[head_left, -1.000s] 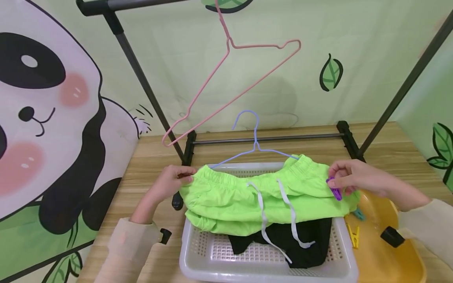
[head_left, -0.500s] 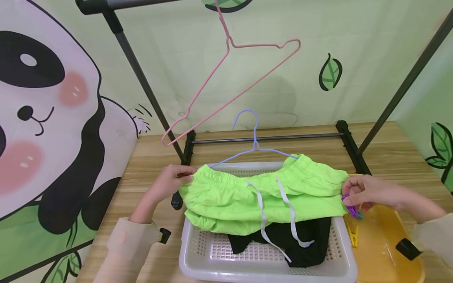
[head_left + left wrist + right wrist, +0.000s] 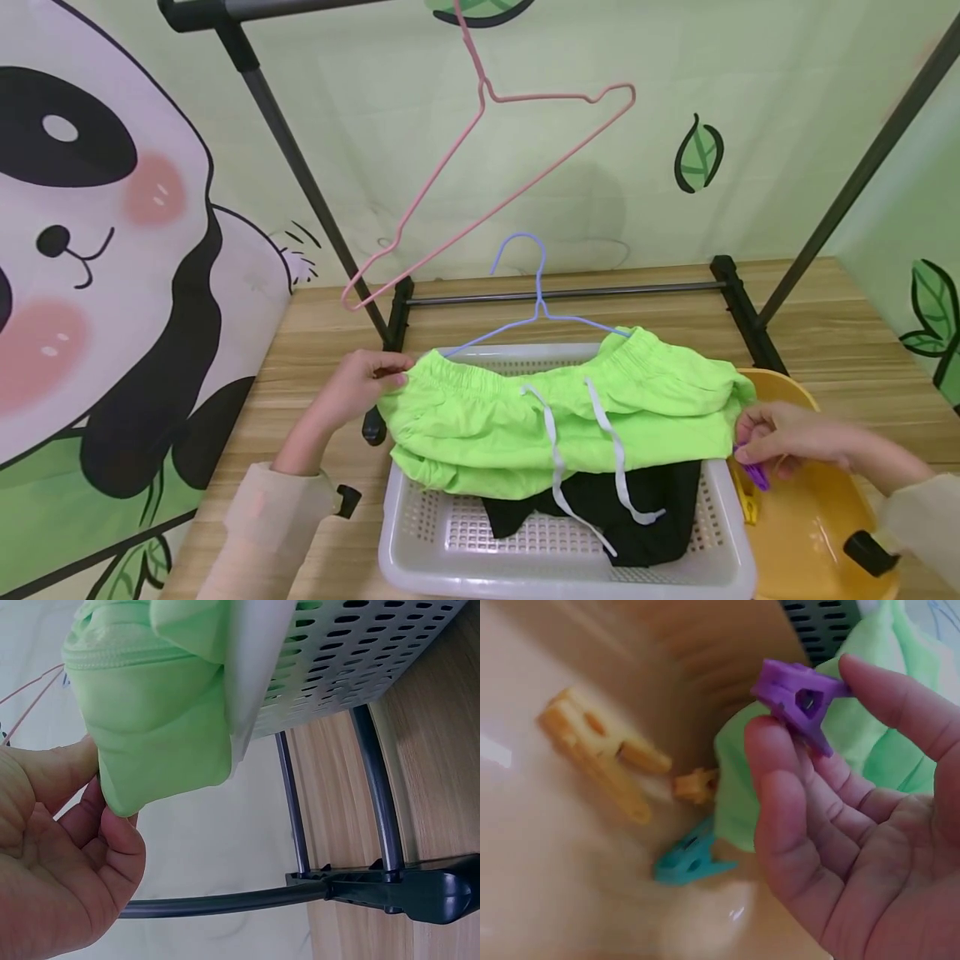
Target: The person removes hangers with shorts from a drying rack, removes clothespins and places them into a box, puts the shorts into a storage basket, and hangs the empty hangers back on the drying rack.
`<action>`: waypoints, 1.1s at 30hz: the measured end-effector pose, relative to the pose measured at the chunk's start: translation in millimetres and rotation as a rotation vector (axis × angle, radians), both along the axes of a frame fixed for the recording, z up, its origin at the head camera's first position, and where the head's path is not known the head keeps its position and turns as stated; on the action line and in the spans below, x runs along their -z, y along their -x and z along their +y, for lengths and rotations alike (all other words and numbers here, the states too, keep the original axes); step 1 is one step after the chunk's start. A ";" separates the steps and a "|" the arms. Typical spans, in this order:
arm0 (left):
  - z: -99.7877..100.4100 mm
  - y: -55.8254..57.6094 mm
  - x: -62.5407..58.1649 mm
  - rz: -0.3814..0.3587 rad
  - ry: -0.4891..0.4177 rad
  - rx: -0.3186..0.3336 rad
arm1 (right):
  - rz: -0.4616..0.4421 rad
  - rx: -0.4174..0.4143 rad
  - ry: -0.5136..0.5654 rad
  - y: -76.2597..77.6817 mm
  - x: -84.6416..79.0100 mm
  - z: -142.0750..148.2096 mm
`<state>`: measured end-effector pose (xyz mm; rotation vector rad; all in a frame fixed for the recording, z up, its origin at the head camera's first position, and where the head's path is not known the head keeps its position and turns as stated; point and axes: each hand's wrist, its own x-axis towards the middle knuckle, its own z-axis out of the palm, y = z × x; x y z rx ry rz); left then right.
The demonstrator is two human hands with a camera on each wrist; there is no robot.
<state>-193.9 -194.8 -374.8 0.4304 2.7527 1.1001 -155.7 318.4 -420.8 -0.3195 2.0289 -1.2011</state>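
Bright green drawstring shorts [image 3: 510, 425] with white cords lie bunched across a white plastic basket [image 3: 420, 575], a blue wire hanger [image 3: 540, 308] sticking up behind their waistband. My left hand [image 3: 363, 387] pinches the left end of the waistband between thumb and fingers, as the left wrist view also shows. Off the right end of the shorts, my right hand [image 3: 795, 437] holds a purple clothespin [image 3: 791, 694] between thumb and fingertips, above a yellow basin [image 3: 817, 525]. Green fabric shows right behind those fingers in the right wrist view.
Inside the basin lie a yellow clothespin [image 3: 604, 750], a teal clothespin [image 3: 686, 859] and another small yellow one [image 3: 695, 785]. A black garment [image 3: 660, 500] is in the basket under the shorts. Behind stands a black rack [image 3: 562, 293] with a pink hanger [image 3: 480, 221] above.
My right hand has moved right and down, from the right part of the shorts to over the basin, keeping the purple clothespin. My left hand has stayed at the waistband.
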 end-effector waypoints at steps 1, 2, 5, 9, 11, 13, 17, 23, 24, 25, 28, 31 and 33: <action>0.0 0.3 0.2 0.002 0.000 0.002 | 0.000 0.003 -0.010 -0.5 1.3 0.9; 0.0 0.6 0.6 0.004 -0.001 0.002 | -0.001 0.008 -0.021 -1.0 2.4 1.7; -0.5 1.0 1.0 0.009 -0.006 0.004 | -0.001 0.031 -0.072 -1.4 5.1 3.0; -0.5 0.7 0.4 0.011 -0.005 0.001 | 0.005 0.067 -0.132 -0.9 9.9 4.5; -0.1 0.5 -0.4 0.007 -0.004 -0.005 | 0.013 0.079 -0.151 -0.9 12.7 5.8; 0.2 0.3 -1.0 0.004 -0.003 -0.005 | 0.018 0.090 -0.169 -1.3 14.9 6.9; 0.3 0.0 -1.4 -0.002 -0.003 -0.005 | 0.022 0.096 -0.213 -2.4 17.9 8.5; -0.4 -0.2 -0.9 -0.005 0.004 -0.006 | 0.014 0.094 -0.229 -2.8 21.1 8.0; -0.3 -0.1 -1.0 -0.005 0.004 -0.005 | 0.014 0.097 -0.236 -2.7 21.7 8.0; -0.3 -0.1 -1.2 -0.006 0.005 -0.006 | 0.014 0.100 -0.246 -2.5 22.2 8.0; 0.0 0.0 -1.8 -0.008 0.005 -0.007 | 0.023 0.110 -0.295 -2.3 23.9 7.8; 0.1 -0.5 -2.5 -0.007 0.003 -0.010 | 0.035 0.122 -0.346 -2.3 25.4 7.1; -0.1 -0.9 -2.7 -0.005 0.004 -0.009 | 0.043 0.127 -0.366 -2.4 26.1 6.5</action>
